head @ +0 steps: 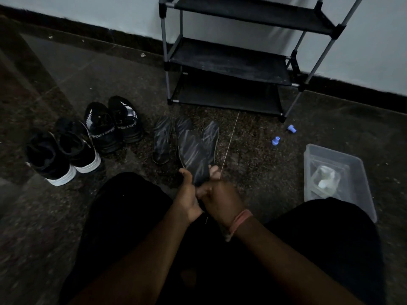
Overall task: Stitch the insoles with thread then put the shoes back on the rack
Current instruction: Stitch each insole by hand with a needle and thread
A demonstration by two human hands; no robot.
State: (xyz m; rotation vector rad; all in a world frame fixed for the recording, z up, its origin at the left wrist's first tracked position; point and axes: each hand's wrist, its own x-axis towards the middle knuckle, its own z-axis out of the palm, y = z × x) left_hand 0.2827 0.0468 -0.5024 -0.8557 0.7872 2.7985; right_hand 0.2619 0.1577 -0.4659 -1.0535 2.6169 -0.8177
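Four insoles are out of the shoes: one insole (195,158) is held up over the lap, while three others (163,139) lie on the floor just beyond it. Both hands are close together at its near end; the left hand (188,194) grips the edge, and the right hand (220,194) is curled there too, with a pale thread (230,142) running taut from its fingers up toward the rack (229,60). I cannot make out a needle. Stitching looks underway on this insole; whether the floor ones are done cannot be told. Two pairs of black shoes (88,137) stand on the floor to the left, well apart from the rack, whose visible shelves hold nothing, so returning them is not yet done. A clear plastic box (352,164) sits to the right.
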